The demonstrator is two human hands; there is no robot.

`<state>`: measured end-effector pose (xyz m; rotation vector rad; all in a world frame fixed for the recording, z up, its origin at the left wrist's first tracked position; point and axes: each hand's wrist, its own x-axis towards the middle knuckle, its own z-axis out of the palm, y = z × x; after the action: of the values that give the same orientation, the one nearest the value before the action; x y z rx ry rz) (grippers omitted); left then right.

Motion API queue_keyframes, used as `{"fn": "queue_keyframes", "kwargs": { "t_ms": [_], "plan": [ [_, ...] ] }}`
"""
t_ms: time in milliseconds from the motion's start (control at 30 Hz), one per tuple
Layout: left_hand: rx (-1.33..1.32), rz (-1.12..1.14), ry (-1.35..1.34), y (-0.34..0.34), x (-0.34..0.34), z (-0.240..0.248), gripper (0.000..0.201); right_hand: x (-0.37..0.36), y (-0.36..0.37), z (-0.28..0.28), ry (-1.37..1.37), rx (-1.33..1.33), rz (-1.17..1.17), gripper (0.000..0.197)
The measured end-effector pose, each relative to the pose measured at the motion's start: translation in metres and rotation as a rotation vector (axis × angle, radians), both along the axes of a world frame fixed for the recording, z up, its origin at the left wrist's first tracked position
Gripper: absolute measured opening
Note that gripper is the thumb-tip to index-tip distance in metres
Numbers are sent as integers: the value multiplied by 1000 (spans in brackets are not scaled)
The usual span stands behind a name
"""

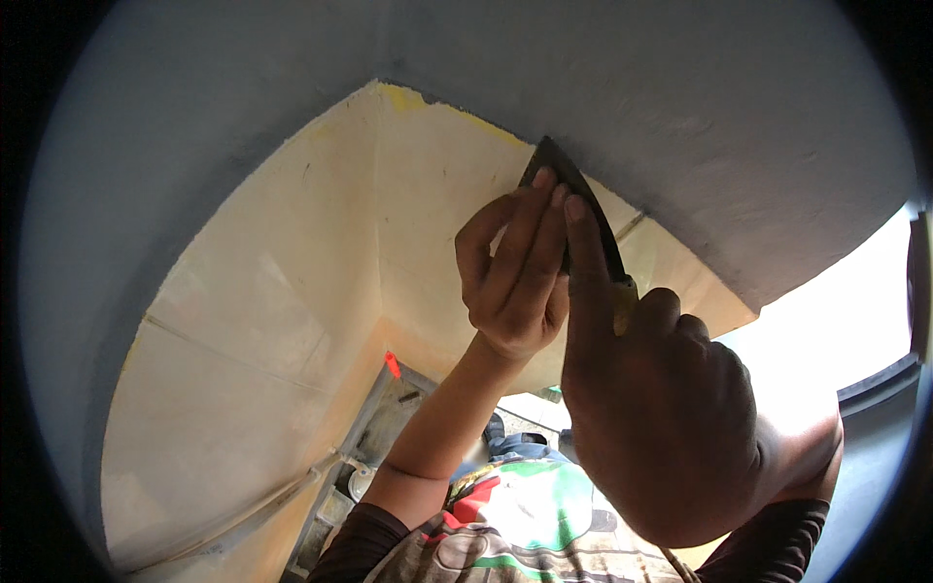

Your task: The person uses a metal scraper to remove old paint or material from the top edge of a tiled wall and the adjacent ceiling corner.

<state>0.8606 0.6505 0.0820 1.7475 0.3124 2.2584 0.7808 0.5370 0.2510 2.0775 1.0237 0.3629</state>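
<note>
My right hand [661, 418] is closed round the yellowish handle of a putty knife [600, 216], its forefinger stretched along the dark blade. From the left, my left hand [515, 267] presses its fingertips on the blade, with the fingers bent and close together. The blade's tip meets the line where cream wall tiles [437, 185] border the grey plaster [680, 87]. My fingers hide part of the blade, and most of the handle is inside my right fist.
The tiles meet in a corner, with rough yellow patches along their upper edge. A bright opening with a dark frame [880, 381] lies at the right. Below are a small red object [392, 364], a pipe [282, 500] along the tiled wall and grey containers [330, 515].
</note>
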Motion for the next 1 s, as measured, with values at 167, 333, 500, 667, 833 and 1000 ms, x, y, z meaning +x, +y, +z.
{"fn": "queue_keyframes", "kwargs": {
  "t_ms": [167,333,500,667,833,1000],
  "plan": [
    [23,-18,-8,-2,0,6,33,0,-1,10,122,124,105,77],
    [0,16,-10,6,-4,4,30,6,1,4,262,244,219,70],
    [15,78,50,-1,-4,9,27,5,-5,5,238,258,228,80],
    [-265,-250,-151,-14,0,5,33,5,-9,2,353,406,318,73],
    [-6,47,40,0,2,18,35,17,-6,20,292,365,381,65],
    [-64,51,46,-6,4,29,40,23,-4,23,261,325,444,57]
  ]
}}
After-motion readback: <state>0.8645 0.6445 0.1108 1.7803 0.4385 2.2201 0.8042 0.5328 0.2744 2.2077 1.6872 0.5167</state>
